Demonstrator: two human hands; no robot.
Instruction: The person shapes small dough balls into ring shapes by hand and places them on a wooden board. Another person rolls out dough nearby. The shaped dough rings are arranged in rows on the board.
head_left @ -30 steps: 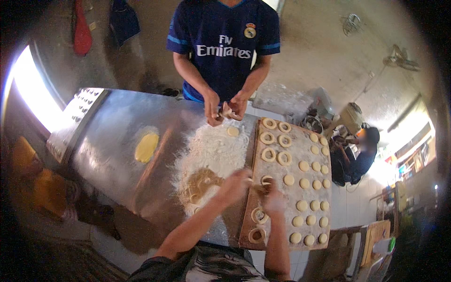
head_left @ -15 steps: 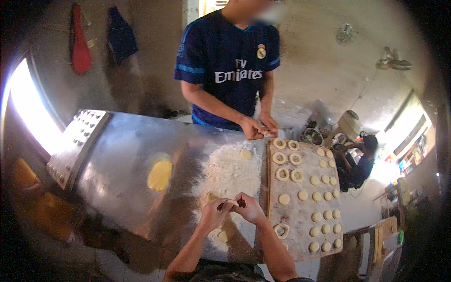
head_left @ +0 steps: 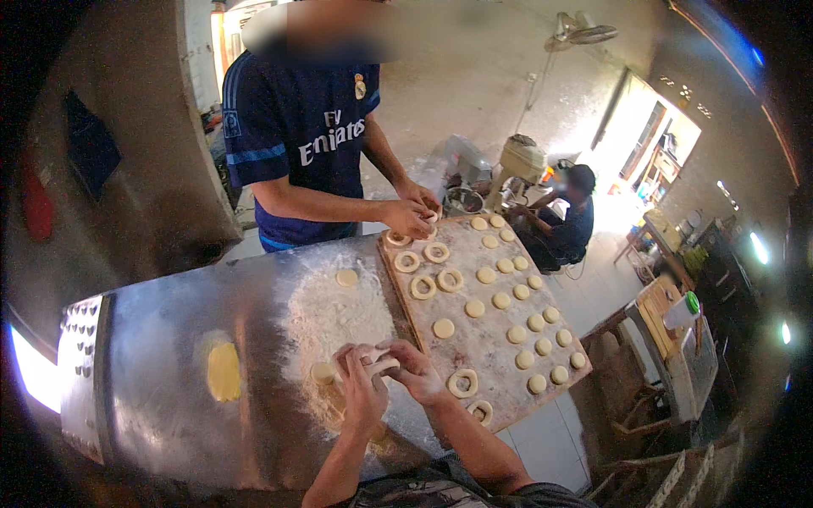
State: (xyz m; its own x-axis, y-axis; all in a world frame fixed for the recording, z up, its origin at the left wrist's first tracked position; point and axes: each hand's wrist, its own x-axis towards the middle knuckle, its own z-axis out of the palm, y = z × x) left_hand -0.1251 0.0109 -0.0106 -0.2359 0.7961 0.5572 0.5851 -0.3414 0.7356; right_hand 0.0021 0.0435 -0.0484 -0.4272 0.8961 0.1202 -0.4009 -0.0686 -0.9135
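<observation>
Above the floured side of the metal table, a pale dough ring (head_left: 383,367) is held up between my two hands. My left hand (head_left: 362,394) has its fingers curled round one side, and my right hand (head_left: 418,378) grips the other. Round dough pieces (head_left: 346,277) lie on the flour (head_left: 318,313) beyond and beside my left hand. Just right of my hands, a flour-dusted wooden board (head_left: 483,356) carries several dough rings (head_left: 462,395) along its left side and several flat dough discs (head_left: 501,300) farther right.
Across the table, a co-worker's hands (head_left: 415,216) hold a dough ring over the board's far corner. On the metal table (head_left: 161,364) are a yellow smear (head_left: 223,372) and a plate with dark spots (head_left: 80,343). Another person (head_left: 569,220) sits near a mixer (head_left: 518,159). Wooden furniture (head_left: 665,317) stands right.
My view has swung right, so the table sits farther left and tilted. My hands have lifted and turned the dough, which shows more clearly as a ring. The co-worker's hands moved over the board.
</observation>
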